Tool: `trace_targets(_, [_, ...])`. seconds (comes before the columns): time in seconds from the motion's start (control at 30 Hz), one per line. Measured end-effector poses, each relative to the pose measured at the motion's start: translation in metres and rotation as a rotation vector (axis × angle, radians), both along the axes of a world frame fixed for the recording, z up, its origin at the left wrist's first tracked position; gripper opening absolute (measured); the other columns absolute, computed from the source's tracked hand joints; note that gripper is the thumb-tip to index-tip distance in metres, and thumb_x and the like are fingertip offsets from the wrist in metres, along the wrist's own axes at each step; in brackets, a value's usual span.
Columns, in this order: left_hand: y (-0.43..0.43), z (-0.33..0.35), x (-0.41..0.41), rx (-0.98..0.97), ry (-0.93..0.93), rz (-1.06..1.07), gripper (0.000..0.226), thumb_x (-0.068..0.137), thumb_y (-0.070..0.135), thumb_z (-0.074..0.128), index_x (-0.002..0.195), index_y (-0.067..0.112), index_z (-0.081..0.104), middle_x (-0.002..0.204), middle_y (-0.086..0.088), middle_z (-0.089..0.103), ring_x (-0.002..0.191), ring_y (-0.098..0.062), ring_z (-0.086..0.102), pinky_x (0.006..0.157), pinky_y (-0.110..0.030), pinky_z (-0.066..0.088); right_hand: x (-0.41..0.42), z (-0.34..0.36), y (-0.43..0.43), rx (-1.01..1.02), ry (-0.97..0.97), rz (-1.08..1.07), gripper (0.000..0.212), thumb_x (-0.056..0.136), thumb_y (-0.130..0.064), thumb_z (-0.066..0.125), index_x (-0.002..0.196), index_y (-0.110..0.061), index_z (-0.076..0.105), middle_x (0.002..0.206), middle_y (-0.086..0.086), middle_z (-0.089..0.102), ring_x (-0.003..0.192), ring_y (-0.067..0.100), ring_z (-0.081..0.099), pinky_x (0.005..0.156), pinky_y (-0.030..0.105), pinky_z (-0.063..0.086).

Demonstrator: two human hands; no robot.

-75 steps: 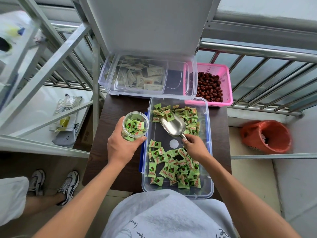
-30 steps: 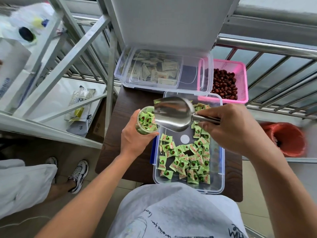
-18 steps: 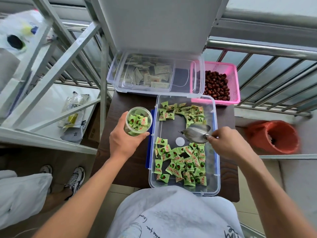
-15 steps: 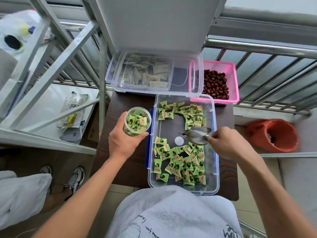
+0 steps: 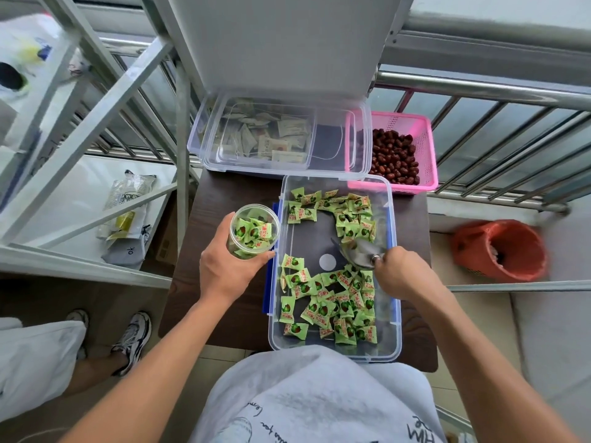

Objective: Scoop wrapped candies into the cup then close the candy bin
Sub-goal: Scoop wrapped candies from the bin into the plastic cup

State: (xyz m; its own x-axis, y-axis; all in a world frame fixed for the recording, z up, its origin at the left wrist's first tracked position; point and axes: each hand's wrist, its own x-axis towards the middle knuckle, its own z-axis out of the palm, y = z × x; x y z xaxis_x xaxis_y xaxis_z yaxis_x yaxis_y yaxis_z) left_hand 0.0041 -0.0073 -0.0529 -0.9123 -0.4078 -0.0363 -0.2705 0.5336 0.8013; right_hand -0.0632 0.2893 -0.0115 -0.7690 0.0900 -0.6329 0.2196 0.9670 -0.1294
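My left hand (image 5: 228, 271) grips a clear plastic cup (image 5: 254, 231) nearly full of green wrapped candies, held just left of the open candy bin (image 5: 394, 314). The clear bin sits on a dark brown table (image 5: 224, 302), and green wrapped candies (image 5: 329, 306) lie in a near heap and a far heap with bare floor between. My right hand (image 5: 404, 273) holds the handle of a metal scoop (image 5: 359, 251), whose bowl lies low in the bin at the right side, touching the far heap.
The bin's clear lid (image 5: 335, 139) lies on a second clear box of pale sachets (image 5: 271, 139) behind. A pink basket of red dates (image 5: 398, 155) stands back right. An orange bucket (image 5: 500, 249) sits on the floor right; another person's legs and shoes (image 5: 132, 335) are left.
The scoop tipped candies into the cup a second ago, then my right hand brought it back down into the bin. It now sits at the right side against the far heap.
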Motion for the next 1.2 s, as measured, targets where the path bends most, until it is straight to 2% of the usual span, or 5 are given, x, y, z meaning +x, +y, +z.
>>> trace_targets(0.17, [0.0, -0.003, -0.003, 0.001, -0.005, 0.0, 0.093, 0.063, 0.043, 0.098, 0.143, 0.026, 0.054, 0.118, 0.009, 0.07, 0.106, -0.013, 0.069, 0.093, -0.04, 0.06, -0.003, -0.011, -0.002, 0.001, 0.06, -0.021, 0.023, 0.099, -0.029, 0.041, 0.092, -0.01, 0.052, 0.103, 0.02, 0.065, 0.083, 0.037, 0.056, 0.073, 0.037, 0.048])
trace_targets(0.5, [0.001, -0.002, -0.005, -0.029, -0.003, -0.013, 0.097, 0.063, 0.043, 0.098, 0.147, 0.022, 0.053, 0.122, 0.005, 0.071, 0.109, -0.013, 0.067, 0.096, -0.033, 0.057, -0.012, -0.021, -0.016, -0.024, 0.11, -0.027, 0.026, 0.097, -0.025, 0.043, 0.096, -0.006, 0.061, 0.091, 0.018, 0.063, 0.08, 0.038, 0.06, 0.07, 0.038, 0.051])
trace_targets(0.7, [0.002, 0.0, -0.004, -0.031, 0.001, -0.006, 0.096, 0.063, 0.041, 0.098, 0.146, 0.021, 0.054, 0.119, 0.009, 0.069, 0.107, -0.01, 0.065, 0.092, -0.021, 0.05, -0.018, -0.027, -0.025, -0.037, 0.142, -0.034, 0.031, 0.098, -0.028, 0.042, 0.104, -0.005, 0.061, 0.101, 0.02, 0.066, 0.086, 0.039, 0.062, 0.072, 0.039, 0.049])
trace_targets(0.93, [0.003, -0.003, -0.003, -0.018, -0.012, 0.0, 0.096, 0.063, 0.042, 0.098, 0.146, 0.024, 0.052, 0.12, 0.007, 0.07, 0.107, -0.013, 0.067, 0.095, -0.035, 0.058, -0.024, -0.033, -0.029, -0.069, 0.157, -0.048, 0.026, 0.098, -0.028, 0.042, 0.094, -0.007, 0.057, 0.095, 0.019, 0.065, 0.079, 0.038, 0.059, 0.068, 0.036, 0.047])
trace_targets(1.2, [0.005, -0.001, -0.004, -0.004, -0.008, 0.0, 0.095, 0.063, 0.04, 0.098, 0.146, 0.022, 0.054, 0.118, 0.009, 0.069, 0.106, -0.01, 0.066, 0.095, -0.029, 0.056, -0.024, -0.04, -0.031, -0.092, 0.157, -0.09, 0.03, 0.101, -0.03, 0.042, 0.103, -0.005, 0.058, 0.092, 0.015, 0.06, 0.083, 0.035, 0.06, 0.07, 0.036, 0.047])
